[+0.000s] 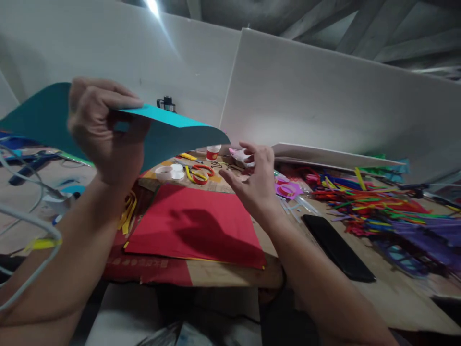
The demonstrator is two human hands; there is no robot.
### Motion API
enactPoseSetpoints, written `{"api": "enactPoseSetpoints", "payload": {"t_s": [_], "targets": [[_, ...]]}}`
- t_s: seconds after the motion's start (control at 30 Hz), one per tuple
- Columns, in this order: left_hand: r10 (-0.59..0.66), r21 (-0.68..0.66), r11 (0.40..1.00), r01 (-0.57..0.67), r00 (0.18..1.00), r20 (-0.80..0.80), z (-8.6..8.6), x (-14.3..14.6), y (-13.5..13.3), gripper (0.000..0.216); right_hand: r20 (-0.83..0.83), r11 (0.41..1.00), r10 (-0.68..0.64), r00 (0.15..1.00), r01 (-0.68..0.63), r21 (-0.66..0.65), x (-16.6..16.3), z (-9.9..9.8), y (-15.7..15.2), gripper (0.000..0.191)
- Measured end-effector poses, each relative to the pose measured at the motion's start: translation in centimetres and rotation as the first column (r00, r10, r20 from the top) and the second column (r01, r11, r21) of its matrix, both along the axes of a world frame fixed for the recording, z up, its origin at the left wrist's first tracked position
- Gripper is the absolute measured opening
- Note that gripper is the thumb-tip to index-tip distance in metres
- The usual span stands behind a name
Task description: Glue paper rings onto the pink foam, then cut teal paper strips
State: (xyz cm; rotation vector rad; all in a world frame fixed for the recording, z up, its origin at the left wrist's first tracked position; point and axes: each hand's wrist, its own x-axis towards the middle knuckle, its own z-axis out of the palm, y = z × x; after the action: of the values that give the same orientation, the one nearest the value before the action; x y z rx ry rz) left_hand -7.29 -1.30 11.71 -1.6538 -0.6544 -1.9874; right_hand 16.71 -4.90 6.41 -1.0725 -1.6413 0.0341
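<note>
My left hand (108,125) pinches a large turquoise sheet of paper (162,137) between thumb and fingers, raised above the table. The sheet bends, drooping to both sides of the hand. Near its right end, my right hand (257,180) is held with thumb and fingers apart and nothing between them; a small gap separates it from the paper. Beneath both hands lies a stack of red sheets (212,216), with the shadow of a hand across it. Thin yellow edges peek out at the stack's corners.
Behind the stack are red-handled scissors (203,169), white tape rolls (176,170) and a paper cup (213,152). A black phone (338,247) lies to the right, near a heap of colourful pipe cleaners (382,206). White cables (32,216) hang at left; a white panel (324,96) stands behind.
</note>
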Motion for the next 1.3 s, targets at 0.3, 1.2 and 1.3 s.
{"api": "enactPoseSetpoints", "payload": {"t_s": [0.3, 1.2, 1.3], "targets": [[-0.158, 0.098, 0.985, 0.142, 0.971, 0.18, 1.1, 0.9, 0.0, 0.021, -0.561, 0.817, 0.165, 0.811, -0.431, -0.383, 1.2, -3.0, 4.7, 0.1], [-0.625, -0.148, 0.756, 0.637, 0.771, 0.126, -0.8, 2.5, -0.5, 0.032, -0.46, 0.933, 0.358, 0.813, -0.29, 0.214, 6.1, 0.0, 1.9, 0.016], [-0.636, -0.23, 0.743, 0.628, 0.77, 0.049, -1.6, 1.9, 0.7, 0.03, -0.523, 0.932, 0.356, 0.774, -0.332, 0.143, 6.3, 0.0, 1.7, 0.019]]}}
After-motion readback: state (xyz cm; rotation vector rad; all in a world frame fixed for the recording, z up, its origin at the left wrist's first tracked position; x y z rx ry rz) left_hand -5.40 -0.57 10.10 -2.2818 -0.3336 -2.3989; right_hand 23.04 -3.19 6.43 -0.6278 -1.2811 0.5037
